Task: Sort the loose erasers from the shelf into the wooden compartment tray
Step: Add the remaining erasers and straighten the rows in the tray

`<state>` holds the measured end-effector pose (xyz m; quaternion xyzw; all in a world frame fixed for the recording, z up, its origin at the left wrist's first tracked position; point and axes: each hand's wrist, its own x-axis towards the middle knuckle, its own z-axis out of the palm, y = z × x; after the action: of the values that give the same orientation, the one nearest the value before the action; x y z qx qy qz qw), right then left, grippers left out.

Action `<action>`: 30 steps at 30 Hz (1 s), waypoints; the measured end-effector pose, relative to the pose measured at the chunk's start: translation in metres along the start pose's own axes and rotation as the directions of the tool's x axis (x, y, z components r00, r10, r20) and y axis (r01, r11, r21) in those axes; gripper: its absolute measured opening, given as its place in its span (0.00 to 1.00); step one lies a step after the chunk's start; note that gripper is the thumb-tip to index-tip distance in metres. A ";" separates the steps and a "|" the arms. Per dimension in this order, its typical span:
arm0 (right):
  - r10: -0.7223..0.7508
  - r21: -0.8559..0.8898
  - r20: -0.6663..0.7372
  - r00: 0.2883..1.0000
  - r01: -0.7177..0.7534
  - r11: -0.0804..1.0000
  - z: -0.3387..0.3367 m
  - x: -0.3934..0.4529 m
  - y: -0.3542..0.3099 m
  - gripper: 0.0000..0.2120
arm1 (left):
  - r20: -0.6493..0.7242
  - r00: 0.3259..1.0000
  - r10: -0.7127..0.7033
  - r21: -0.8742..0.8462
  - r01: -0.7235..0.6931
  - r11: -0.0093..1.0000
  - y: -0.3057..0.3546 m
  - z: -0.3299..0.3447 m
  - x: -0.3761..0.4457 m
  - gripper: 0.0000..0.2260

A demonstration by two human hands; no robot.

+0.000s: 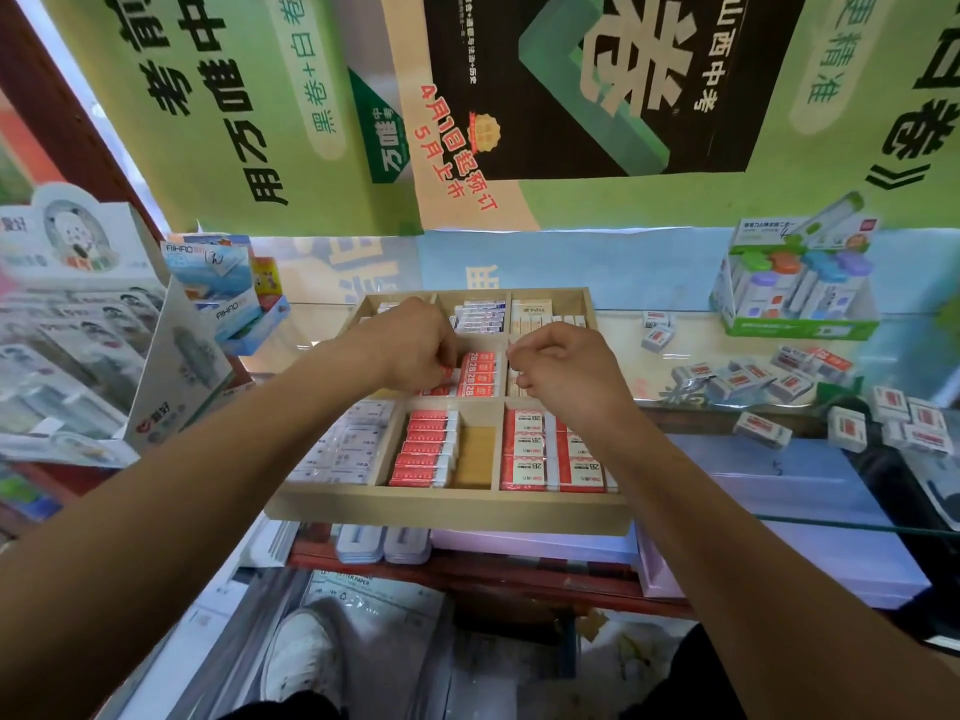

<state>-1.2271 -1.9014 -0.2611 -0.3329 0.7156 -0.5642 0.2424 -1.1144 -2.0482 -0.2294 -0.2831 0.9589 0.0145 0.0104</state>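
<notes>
Filling the middle of the wooden tray point(447, 504) at frame centre.
Our left hand point(410, 345) curls on a red "2B" eraser point(480, 374); our right hand point(563, 371) is curled, seemingly empty. Loose erasers point(753, 379) lie at right: light, firm, sleeve-slick, so we'd pinch their long sides. "AIHAO" box point(223, 280) upper left.
</notes>
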 end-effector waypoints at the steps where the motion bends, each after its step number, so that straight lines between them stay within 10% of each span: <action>1: -0.010 -0.007 0.005 1.000 0.010 1.000 0.000 0.000 0.000 0.04 | 0.017 1.000 -0.010 0.009 0.010 1.000 0.001 0.001 0.001 0.07; 15: -0.065 -0.103 0.025 0.998 0.067 0.992 -0.014 -0.004 0.004 0.03 | 0.061 0.993 -0.100 -0.182 0.110 0.977 -0.011 0.008 0.002 0.10; 30: -0.191 -0.391 -0.100 0.976 0.138 0.910 -0.132 -0.021 0.020 0.04 | -0.244 0.940 0.238 -0.445 -0.327 0.834 0.109 0.011 0.028 0.07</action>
<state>-1.3126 -1.7980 -0.2485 -0.3939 0.7958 -0.4538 0.0752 -1.1975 -1.9714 -0.2389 -0.1317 0.9536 0.2270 -0.1479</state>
